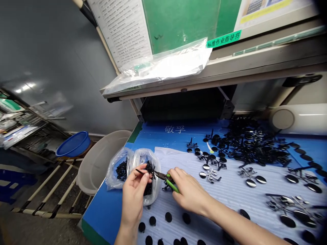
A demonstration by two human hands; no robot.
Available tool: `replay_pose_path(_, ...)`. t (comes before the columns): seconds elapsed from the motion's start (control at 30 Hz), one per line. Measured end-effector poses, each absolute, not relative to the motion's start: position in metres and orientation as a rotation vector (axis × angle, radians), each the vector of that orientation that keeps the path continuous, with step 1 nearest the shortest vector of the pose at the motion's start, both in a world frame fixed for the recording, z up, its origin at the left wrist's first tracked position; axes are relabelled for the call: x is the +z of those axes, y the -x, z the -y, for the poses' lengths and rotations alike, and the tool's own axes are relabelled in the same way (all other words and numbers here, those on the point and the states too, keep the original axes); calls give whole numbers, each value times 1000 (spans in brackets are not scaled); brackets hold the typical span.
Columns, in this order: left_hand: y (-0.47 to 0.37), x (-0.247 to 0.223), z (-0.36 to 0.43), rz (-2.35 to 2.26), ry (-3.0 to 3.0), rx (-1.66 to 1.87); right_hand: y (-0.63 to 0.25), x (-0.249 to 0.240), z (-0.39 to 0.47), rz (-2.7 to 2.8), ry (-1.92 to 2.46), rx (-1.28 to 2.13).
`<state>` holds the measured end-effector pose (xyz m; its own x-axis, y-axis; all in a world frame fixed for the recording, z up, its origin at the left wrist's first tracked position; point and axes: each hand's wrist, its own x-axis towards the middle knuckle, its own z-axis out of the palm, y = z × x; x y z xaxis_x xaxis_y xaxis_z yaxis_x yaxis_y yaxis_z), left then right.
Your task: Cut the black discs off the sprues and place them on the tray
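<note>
Black part [152,172], seemingly over clear bag [157,163] on bench [102,208], pinched in left fingers [145,179], the nearer ones, at their two o'clock; right fingers [176,173] clenched round pliers [162,176], long axis four-to-ten, nose at part.

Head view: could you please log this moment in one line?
left hand: holds black part; right hand: grips green-handled pliers, tips at part; clear bags: black pieces inside
</note>
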<state>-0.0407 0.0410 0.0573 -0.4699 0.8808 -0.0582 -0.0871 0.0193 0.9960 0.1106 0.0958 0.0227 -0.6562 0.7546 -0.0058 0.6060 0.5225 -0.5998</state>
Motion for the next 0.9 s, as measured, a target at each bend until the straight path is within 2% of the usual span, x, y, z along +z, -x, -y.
replay_pose_path(0.53,-7,71,-11,-1265,-699,1649,-145,41,-63,2206,952,1032)
replay_pose_path(0.9,-9,74,-10,-1286,-714,1639,-148,44,-58,2318,1024,879)
